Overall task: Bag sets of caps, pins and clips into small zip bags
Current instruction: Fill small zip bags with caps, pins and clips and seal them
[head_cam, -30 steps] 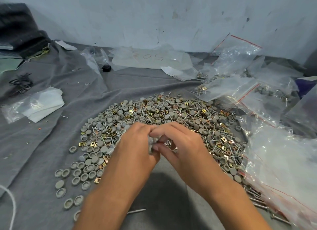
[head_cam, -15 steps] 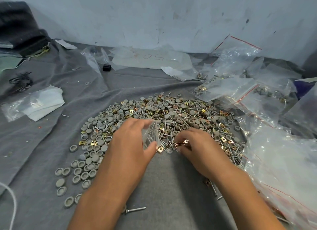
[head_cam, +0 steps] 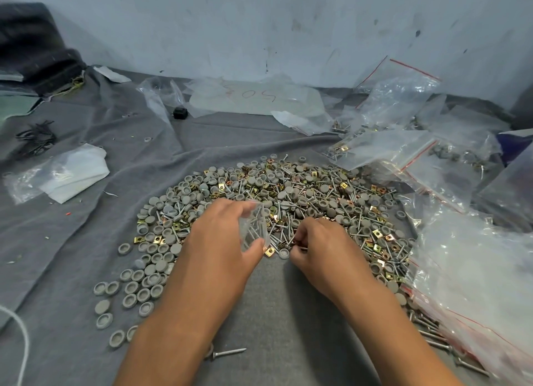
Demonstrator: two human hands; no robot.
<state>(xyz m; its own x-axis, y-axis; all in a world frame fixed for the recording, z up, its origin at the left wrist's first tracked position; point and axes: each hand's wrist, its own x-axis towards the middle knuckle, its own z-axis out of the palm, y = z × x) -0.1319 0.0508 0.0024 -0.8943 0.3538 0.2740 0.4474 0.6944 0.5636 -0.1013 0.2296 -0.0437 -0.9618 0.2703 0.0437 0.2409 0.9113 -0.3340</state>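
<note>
- Clear small zip bag point(head_cam: 253, 227), one, pinched in the left hand point(head_cam: 222, 241), pins inside.
- Right hand point(head_cam: 320, 244) at 3 o'clock of it, fingers curled, pinching one copper clip point(head_cam: 297, 242).
- Heap point(head_cam: 288, 201) of grey caps, pins and clips beyond count, on grey cloth point(head_cam: 274, 313).
- One loose pin point(head_cam: 227, 352) at 6 o'clock.

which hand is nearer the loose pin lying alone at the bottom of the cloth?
Left. The left hand holds a small zip bag almost straight above the loose pin; the right hand picks at the pile, farther right.
</note>
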